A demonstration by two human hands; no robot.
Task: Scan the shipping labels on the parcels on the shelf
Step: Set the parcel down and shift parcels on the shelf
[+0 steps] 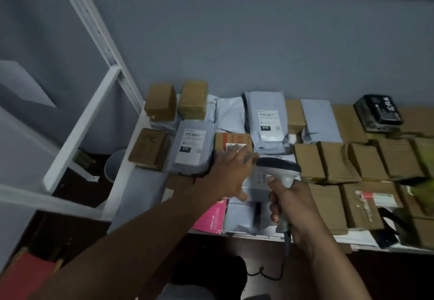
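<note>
Head view: right hand (292, 202) grips a smooth white pistol-shaped barcode scanner (280, 170); left hand (231, 170), fingers straight, rests on a labelled cardboard parcel (232, 142) at 12 o'clock, shelf (131, 168) centre.

Two hands: left (231, 170), right (291, 205). One barcode scanner (278, 167). On the shelf (128, 175): at least four grey mailer bags, 12 o'clock (269, 123); roughly a dozen brown cardboard boxes, mostly 3 o'clock (333, 161); one pink parcel, 6 o'clock (212, 217); one black parcel, 2 o'clock (378, 110)
</note>
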